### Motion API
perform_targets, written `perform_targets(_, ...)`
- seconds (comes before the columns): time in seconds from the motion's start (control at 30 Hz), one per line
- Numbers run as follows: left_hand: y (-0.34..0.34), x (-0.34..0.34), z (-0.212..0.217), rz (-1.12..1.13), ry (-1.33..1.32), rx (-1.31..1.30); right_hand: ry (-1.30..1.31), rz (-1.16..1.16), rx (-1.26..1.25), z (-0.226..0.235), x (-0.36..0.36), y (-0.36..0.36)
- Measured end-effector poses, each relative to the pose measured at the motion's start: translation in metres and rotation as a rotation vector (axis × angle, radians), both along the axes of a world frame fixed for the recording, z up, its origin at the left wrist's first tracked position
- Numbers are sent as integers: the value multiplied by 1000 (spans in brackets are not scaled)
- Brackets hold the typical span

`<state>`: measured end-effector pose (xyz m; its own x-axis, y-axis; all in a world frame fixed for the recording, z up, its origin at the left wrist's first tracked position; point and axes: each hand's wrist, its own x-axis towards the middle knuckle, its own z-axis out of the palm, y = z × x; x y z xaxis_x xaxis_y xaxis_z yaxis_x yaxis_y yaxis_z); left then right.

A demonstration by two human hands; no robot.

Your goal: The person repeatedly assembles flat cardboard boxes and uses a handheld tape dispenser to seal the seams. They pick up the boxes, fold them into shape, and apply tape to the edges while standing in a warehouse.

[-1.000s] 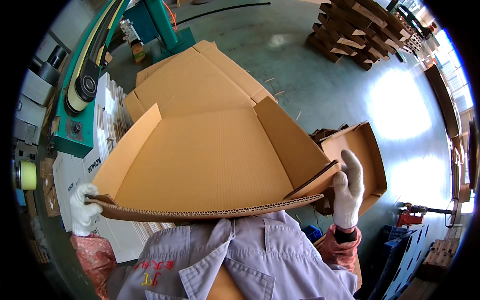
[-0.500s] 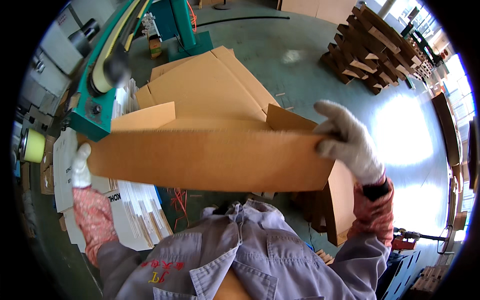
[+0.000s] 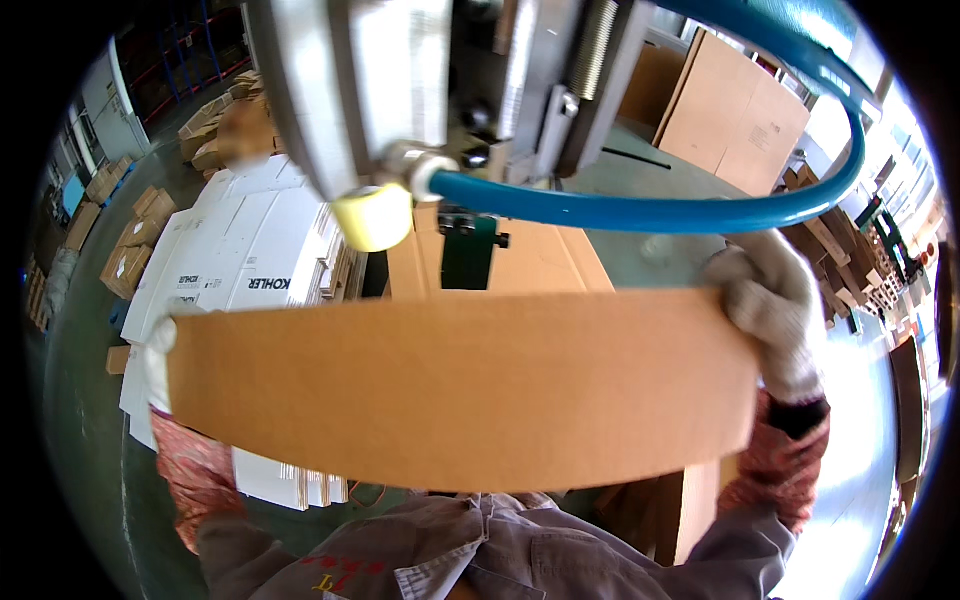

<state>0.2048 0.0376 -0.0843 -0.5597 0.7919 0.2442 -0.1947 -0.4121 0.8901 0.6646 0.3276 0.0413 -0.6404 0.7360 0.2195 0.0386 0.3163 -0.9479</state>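
Note:
A brown cardboard box (image 3: 460, 390) is held up in front of my chest, its long side panel facing me. At its left end my left hand (image 3: 160, 362), in a white glove, grips the edge; most of its fingers are hidden behind the panel. My right hand (image 3: 775, 310), in a pale knit glove, is closed round the upper right corner. Just beyond the panel's top edge hangs a machine head of metal parts (image 3: 510, 90) with a dark green block (image 3: 467, 255) at its lower end. Behind the panel, the box's further cardboard (image 3: 570, 250) shows in part.
A thick blue hose (image 3: 620, 212) curves across above my right hand, beside a yellow cap (image 3: 375, 218). Stacked white flattened cartons (image 3: 225, 245) stand at the left. Large cardboard sheets (image 3: 735, 110) lean at the far right, and brown cardboard pieces (image 3: 830, 240) are piled nearer.
The view has shifted, and the machine head with its blue hose now fills the upper middle. Both hands still hold the box, whose panel now looks larger and sits beneath the head.

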Motion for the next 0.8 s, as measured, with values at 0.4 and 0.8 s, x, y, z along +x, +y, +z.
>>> perform_targets(0.4, -2, -147, 106, -76, 121, -102, 776, -127, -299, -59, -123, -27)
perform_targets(0.8, 44, -163, 88, 8, -110, -71, 600, -557, 227, -57, -155, 3)
